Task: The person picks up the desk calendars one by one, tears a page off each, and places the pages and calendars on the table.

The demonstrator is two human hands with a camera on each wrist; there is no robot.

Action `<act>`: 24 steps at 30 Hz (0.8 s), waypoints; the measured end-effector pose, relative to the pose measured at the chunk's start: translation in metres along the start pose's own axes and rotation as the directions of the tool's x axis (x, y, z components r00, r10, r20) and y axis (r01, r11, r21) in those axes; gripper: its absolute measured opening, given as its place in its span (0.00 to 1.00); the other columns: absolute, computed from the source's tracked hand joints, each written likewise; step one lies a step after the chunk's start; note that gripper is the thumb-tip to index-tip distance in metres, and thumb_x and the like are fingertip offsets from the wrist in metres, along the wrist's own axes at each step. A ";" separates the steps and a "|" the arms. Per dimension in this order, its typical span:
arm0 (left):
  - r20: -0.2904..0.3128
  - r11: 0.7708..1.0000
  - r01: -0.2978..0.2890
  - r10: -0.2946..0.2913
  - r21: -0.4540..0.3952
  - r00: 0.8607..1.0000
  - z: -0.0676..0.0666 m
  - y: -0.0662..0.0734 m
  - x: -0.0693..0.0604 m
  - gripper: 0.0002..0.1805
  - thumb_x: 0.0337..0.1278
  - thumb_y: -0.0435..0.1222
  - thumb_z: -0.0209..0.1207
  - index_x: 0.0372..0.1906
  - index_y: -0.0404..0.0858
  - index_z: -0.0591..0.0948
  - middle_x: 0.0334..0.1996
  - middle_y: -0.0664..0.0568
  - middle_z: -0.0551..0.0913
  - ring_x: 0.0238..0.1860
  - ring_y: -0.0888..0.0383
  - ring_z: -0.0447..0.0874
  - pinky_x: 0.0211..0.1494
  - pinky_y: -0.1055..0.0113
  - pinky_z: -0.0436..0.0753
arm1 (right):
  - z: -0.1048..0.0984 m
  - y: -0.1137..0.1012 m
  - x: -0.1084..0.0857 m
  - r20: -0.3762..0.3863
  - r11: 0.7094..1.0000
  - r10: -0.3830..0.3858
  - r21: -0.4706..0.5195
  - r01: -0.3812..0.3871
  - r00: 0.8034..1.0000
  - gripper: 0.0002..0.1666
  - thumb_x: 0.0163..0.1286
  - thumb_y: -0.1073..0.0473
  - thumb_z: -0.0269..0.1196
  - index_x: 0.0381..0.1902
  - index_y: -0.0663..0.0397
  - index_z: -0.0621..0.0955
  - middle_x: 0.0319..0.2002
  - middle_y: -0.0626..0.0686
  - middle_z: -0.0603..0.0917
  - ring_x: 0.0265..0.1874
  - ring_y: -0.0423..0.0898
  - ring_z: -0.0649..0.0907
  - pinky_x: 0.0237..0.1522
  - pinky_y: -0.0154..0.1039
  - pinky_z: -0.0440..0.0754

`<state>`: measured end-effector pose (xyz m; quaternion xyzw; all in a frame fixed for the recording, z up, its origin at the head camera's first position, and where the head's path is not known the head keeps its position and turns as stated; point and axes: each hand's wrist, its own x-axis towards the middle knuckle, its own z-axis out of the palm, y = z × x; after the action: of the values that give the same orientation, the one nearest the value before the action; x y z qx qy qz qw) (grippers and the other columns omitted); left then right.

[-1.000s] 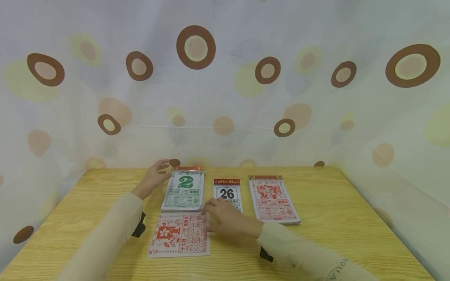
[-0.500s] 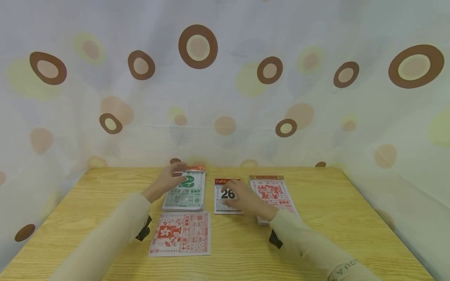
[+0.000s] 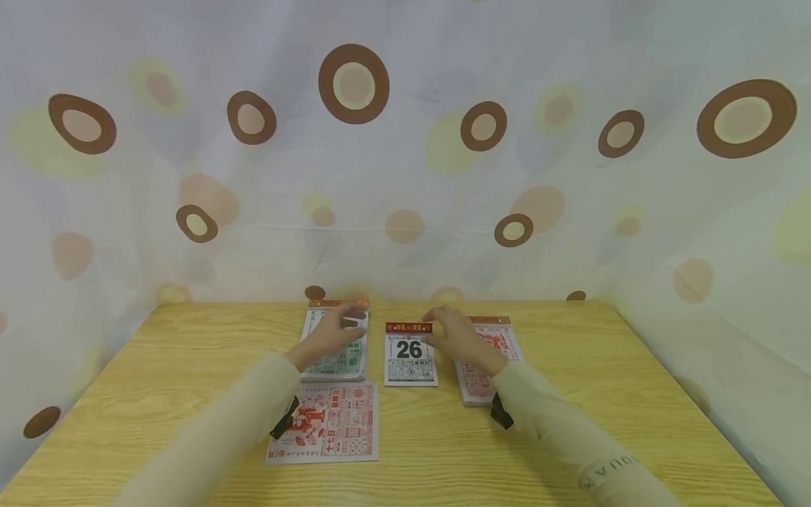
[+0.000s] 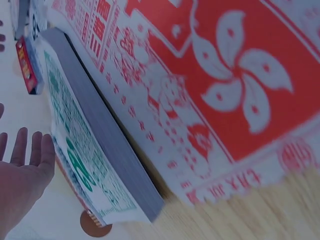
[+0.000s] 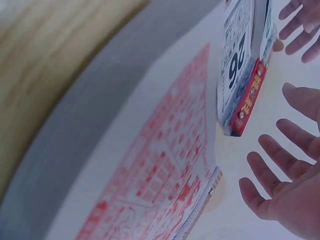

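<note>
My left hand [image 3: 332, 332] hovers over the tear-off calendar with green print [image 3: 338, 360], its fingers apart and holding nothing. Part of the green 2 is hidden under it. My right hand [image 3: 462, 341] is held above the gap between the small calendar showing 26 [image 3: 410, 359] and the red-printed calendar [image 3: 474, 384], partly covering the latter. Its fingers, spread in the right wrist view, reach toward the small calendar's red header and grip nothing. A loose red-printed sheet [image 3: 351, 429] with a flower lies flat below the green calendar, partly behind my left sleeve.
All the paper lies on a yellow wood-grain table [image 3: 570, 394]. Behind it and along the sides hangs a pale curtain [image 3: 405, 176] with brown-ringed circles. A dark wrist device [image 3: 502, 412] shows under the right sleeve.
My left hand has moved right, from the green calendar's left edge to over it. The right hand has gone from the loose sheet's corner up and right, past the small calendar. The paper stays put.
</note>
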<state>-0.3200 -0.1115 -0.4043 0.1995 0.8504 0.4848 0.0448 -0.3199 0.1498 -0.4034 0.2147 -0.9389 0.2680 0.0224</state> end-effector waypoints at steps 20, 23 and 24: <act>-0.085 0.987 0.053 -0.040 0.153 0.996 0.047 -0.001 0.026 0.24 0.52 0.28 0.57 0.57 0.38 0.71 0.54 0.42 0.74 0.54 0.45 0.74 0.57 0.53 0.75 | 0.002 0.014 0.019 0.033 0.997 0.068 -0.035 -0.067 0.997 0.21 0.62 0.61 0.60 0.53 0.59 0.75 0.53 0.57 0.76 0.53 0.55 0.75 0.58 0.56 0.69; -0.092 0.982 0.033 -0.016 0.186 0.996 0.050 -0.005 0.029 0.23 0.52 0.28 0.57 0.56 0.37 0.71 0.54 0.41 0.74 0.54 0.44 0.74 0.57 0.53 0.76 | 0.003 0.014 0.021 0.035 0.996 0.062 -0.070 -0.059 0.997 0.20 0.61 0.62 0.61 0.52 0.59 0.75 0.52 0.58 0.77 0.52 0.55 0.76 0.58 0.57 0.67; -0.094 0.980 0.031 -0.013 0.195 0.995 0.051 -0.006 0.030 0.23 0.52 0.28 0.57 0.56 0.37 0.71 0.54 0.41 0.74 0.54 0.44 0.74 0.57 0.53 0.76 | 0.004 0.014 0.021 0.039 0.995 0.064 -0.076 -0.061 0.997 0.20 0.61 0.62 0.61 0.52 0.59 0.75 0.52 0.57 0.77 0.52 0.55 0.76 0.58 0.57 0.66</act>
<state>-0.3353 -0.0620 -0.4325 0.1710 0.8973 0.4068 -0.0091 -0.3447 0.1507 -0.4102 0.1898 -0.9548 0.2289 0.0027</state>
